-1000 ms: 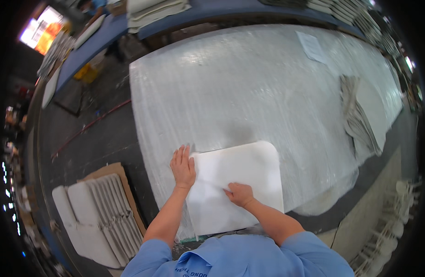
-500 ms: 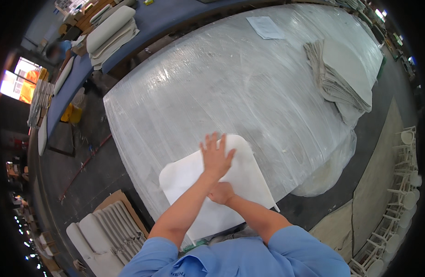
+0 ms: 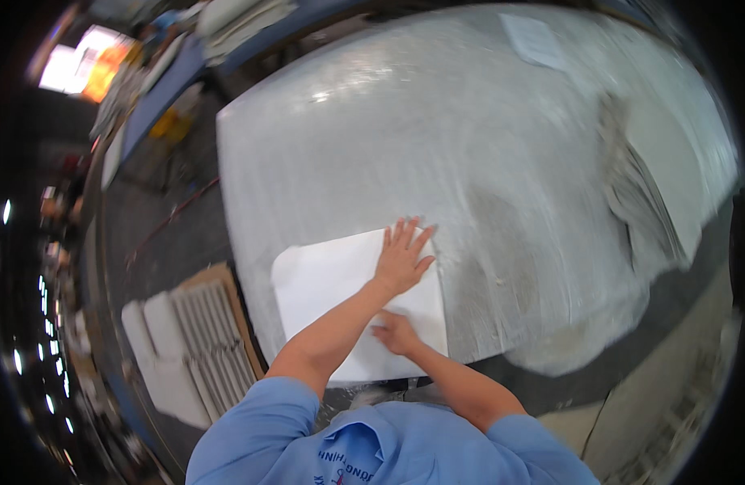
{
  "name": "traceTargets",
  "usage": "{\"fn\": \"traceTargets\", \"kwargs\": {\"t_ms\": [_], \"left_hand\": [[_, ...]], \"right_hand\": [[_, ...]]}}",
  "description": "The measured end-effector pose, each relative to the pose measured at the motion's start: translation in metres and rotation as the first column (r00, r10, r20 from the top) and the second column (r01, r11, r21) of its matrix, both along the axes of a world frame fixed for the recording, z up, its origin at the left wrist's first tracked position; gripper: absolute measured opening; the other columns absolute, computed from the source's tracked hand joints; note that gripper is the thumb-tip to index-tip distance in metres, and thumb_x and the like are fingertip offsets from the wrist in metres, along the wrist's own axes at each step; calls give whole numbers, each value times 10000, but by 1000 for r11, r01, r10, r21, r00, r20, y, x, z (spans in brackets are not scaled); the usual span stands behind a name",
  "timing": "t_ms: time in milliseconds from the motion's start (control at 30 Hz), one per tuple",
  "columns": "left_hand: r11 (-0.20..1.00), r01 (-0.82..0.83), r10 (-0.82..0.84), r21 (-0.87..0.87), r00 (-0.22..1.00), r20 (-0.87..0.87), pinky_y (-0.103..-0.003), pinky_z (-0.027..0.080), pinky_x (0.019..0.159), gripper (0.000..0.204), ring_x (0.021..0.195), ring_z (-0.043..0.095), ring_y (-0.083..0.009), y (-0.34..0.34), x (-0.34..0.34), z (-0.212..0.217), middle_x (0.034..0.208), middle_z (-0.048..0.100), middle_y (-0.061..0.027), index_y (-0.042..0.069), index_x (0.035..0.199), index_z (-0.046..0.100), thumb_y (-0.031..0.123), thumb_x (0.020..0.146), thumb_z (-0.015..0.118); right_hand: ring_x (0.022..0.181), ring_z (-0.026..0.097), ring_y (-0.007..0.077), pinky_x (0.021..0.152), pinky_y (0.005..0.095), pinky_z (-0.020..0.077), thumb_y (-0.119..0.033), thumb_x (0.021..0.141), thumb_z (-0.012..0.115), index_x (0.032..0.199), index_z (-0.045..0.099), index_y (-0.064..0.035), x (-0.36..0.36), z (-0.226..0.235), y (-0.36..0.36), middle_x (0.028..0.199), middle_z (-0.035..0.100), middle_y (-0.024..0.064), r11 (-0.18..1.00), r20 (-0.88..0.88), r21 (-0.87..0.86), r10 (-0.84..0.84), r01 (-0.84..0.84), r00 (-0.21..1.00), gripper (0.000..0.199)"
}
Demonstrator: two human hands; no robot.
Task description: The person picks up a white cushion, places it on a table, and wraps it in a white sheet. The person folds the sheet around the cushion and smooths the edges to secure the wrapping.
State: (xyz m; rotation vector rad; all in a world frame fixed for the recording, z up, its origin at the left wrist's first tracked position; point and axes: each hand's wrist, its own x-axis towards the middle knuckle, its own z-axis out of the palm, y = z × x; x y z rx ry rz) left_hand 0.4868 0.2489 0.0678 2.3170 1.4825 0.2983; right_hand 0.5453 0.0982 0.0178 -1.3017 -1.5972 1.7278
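Observation:
A flat white piece with rounded corners [image 3: 320,283] lies at the near edge of a broad surface wrapped in clear plastic film [image 3: 348,170]. My left hand [image 3: 400,263] rests on its far right part, palm down with the fingers spread. Closer to me, beneath the left forearm's line, my right hand [image 3: 396,334] is over the same piece, its fingers curled in. Whatever those fingers may hold is too small or hidden to make out.
Grey padded pieces stand in a row by a cardboard sheet [image 3: 206,276] at lower left. A pile of light grey pieces [image 3: 659,170] lies on the film at right, near a paper sheet [image 3: 534,40]. A blue-topped table [image 3: 162,101] runs along the far left.
The view has swung, blurring the surroundings. The white piece now lies squarer to me. My left hand has shifted toward its far right corner, and my right hand's fist has loosened slightly.

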Motion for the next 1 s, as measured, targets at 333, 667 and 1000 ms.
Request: {"fn": "traceTargets", "kwargs": {"t_ms": [333,667,1000], "left_hand": [[735,-501,670,-457,640,376,-451,378,1177,543,1429,435,-406,-212,-21,70,1541,456,-218,8,1467,502,165,959,613],[612,-661,789,-434,541,291,-423,577,856,304,1017,693,-345,-350,-97,40,1231,697,-113,69,1192,711,85,907,603],[-266,-648,949,-713,-306,-76,-420,588,779,229,866,758,-304,-519,-219,-44,925,773,-145,107,1029,787,141,829,681]], "right_hand": [[1126,606,241,1005,393,487,-502,1103,392,1391,542,-62,24,47,13,1194,635,114,573,-320,-819,-407,-34,855,546],[1296,496,264,1035,457,457,-621,1069,391,1570,338,-84,-29,92,-87,1489,456,150,340,-259,-922,-179,-187,949,736],[952,621,139,767,330,534,-350,1024,644,1328,644,-100,-91,71,-106,1088,654,13,912,298,-385,269,-143,916,394]]}}
